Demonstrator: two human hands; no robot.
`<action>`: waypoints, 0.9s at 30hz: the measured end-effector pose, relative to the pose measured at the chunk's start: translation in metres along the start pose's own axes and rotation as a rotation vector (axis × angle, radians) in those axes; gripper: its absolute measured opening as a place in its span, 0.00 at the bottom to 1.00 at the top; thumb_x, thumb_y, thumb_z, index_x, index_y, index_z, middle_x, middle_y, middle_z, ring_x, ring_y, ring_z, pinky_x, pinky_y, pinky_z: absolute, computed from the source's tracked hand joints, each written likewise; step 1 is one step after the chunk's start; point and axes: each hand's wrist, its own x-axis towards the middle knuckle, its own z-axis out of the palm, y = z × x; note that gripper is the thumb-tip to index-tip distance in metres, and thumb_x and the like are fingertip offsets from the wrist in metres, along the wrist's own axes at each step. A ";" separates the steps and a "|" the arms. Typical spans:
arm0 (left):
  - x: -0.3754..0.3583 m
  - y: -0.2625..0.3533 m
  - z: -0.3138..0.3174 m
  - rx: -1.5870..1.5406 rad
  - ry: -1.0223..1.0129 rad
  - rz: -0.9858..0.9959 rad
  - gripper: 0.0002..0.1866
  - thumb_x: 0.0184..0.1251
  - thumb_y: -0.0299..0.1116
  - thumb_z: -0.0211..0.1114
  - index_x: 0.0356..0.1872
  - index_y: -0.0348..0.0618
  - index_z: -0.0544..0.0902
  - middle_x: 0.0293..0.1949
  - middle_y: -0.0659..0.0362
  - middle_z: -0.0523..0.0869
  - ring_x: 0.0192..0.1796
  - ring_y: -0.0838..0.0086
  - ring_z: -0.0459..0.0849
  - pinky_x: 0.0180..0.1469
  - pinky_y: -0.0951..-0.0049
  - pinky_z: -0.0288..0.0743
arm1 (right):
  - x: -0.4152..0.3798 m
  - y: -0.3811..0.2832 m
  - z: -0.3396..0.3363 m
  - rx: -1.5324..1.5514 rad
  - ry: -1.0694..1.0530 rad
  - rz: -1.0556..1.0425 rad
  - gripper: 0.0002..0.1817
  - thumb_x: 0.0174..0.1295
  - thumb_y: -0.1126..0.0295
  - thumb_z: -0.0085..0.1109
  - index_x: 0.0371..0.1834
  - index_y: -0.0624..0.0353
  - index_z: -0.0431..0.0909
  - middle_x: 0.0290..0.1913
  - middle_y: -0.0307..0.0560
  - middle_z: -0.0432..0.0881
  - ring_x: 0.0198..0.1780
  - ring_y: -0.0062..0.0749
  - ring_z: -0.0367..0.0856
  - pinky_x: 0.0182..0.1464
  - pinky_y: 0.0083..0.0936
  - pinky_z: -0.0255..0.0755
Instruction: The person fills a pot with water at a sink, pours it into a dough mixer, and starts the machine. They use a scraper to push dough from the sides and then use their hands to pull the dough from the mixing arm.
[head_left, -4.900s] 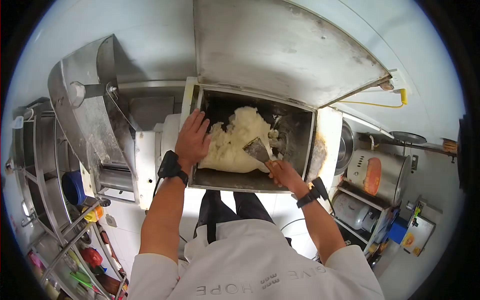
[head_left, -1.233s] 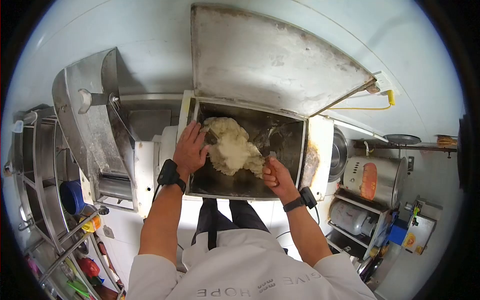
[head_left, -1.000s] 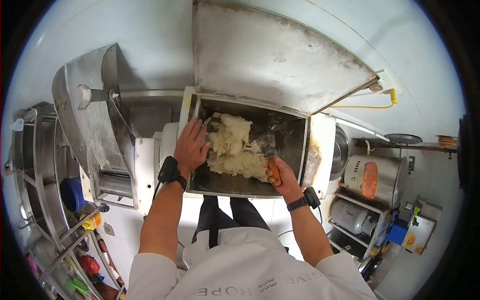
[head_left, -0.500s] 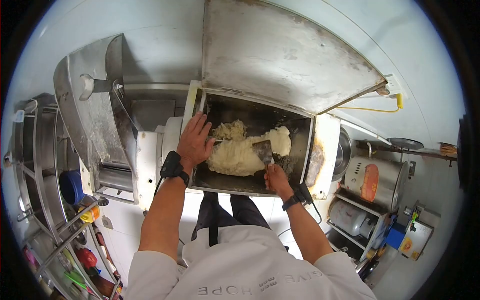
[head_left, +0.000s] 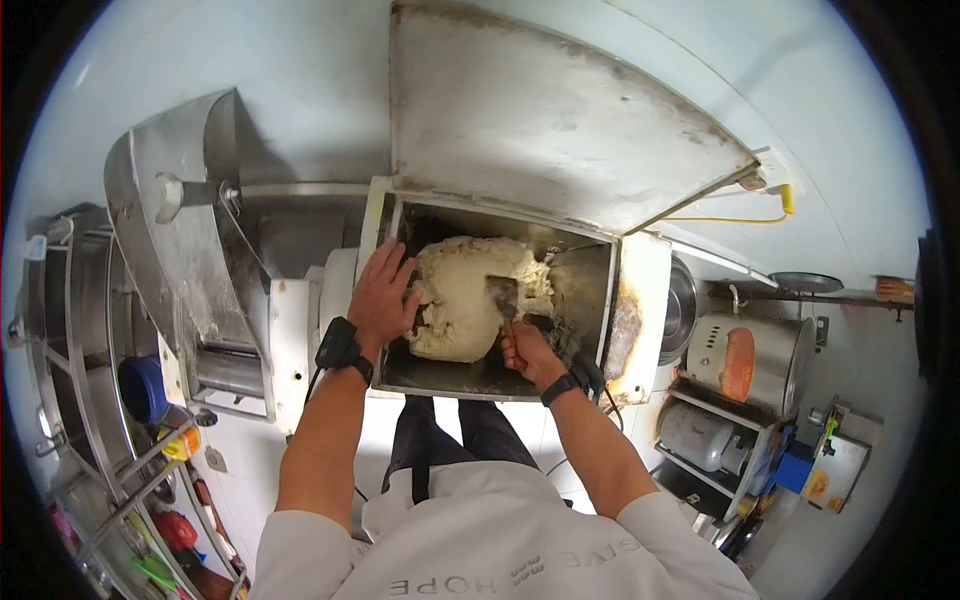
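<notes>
Pale dough (head_left: 455, 300) lies in a lumpy mass in the metal mixer bin (head_left: 580, 300), with rougher bits along its right side. My right hand (head_left: 530, 355) is wrapped round the handle of a scraper (head_left: 504, 296), whose flat metal blade rests against the dough. My left hand (head_left: 384, 298) lies at the bin's left edge with its fingers spread and nothing held. Its thumb side is close to the dough; whether it touches is hard to tell.
The bin's raised lid (head_left: 570, 120) stands behind it. A curved metal machine (head_left: 180, 220) and a rack (head_left: 80, 350) are at the left. At the right are a steel drum-shaped appliance (head_left: 745, 360), a shelf and a yellow cable plug (head_left: 787, 199).
The dough has shifted and now forms a taller, more gathered mass towards the back left. My right hand and the scraper have moved left. The view has shifted slightly.
</notes>
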 end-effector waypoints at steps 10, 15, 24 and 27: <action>0.003 0.003 -0.004 -0.003 -0.029 -0.020 0.25 0.57 0.32 0.68 0.56 0.29 0.79 0.66 0.39 0.72 0.74 0.46 0.62 0.74 0.51 0.59 | -0.069 -0.024 0.003 -0.028 -0.035 -0.131 0.21 0.78 0.51 0.41 0.37 0.56 0.73 0.24 0.40 0.74 0.19 0.26 0.70 0.19 0.27 0.66; 0.000 0.001 -0.001 0.015 -0.015 0.001 0.24 0.59 0.32 0.67 0.56 0.30 0.79 0.66 0.40 0.72 0.75 0.46 0.61 0.74 0.51 0.59 | -0.128 -0.030 -0.040 -0.018 -0.031 -0.224 0.20 0.76 0.50 0.47 0.34 0.55 0.73 0.21 0.37 0.73 0.16 0.23 0.70 0.15 0.21 0.62; 0.000 0.000 -0.001 0.043 -0.043 0.021 0.25 0.62 0.35 0.66 0.58 0.30 0.78 0.66 0.38 0.72 0.74 0.46 0.61 0.75 0.50 0.58 | -0.175 0.023 -0.116 0.272 0.072 -0.363 0.12 0.69 0.61 0.60 0.33 0.56 0.73 0.17 0.33 0.66 0.13 0.16 0.60 0.13 0.15 0.54; -0.001 0.002 0.001 0.037 -0.038 0.024 0.25 0.62 0.36 0.66 0.58 0.31 0.78 0.67 0.39 0.71 0.75 0.46 0.60 0.75 0.50 0.58 | -0.199 0.038 -0.121 0.609 -0.255 -0.404 0.16 0.70 0.57 0.57 0.43 0.61 0.77 0.16 0.31 0.62 0.12 0.16 0.55 0.11 0.14 0.50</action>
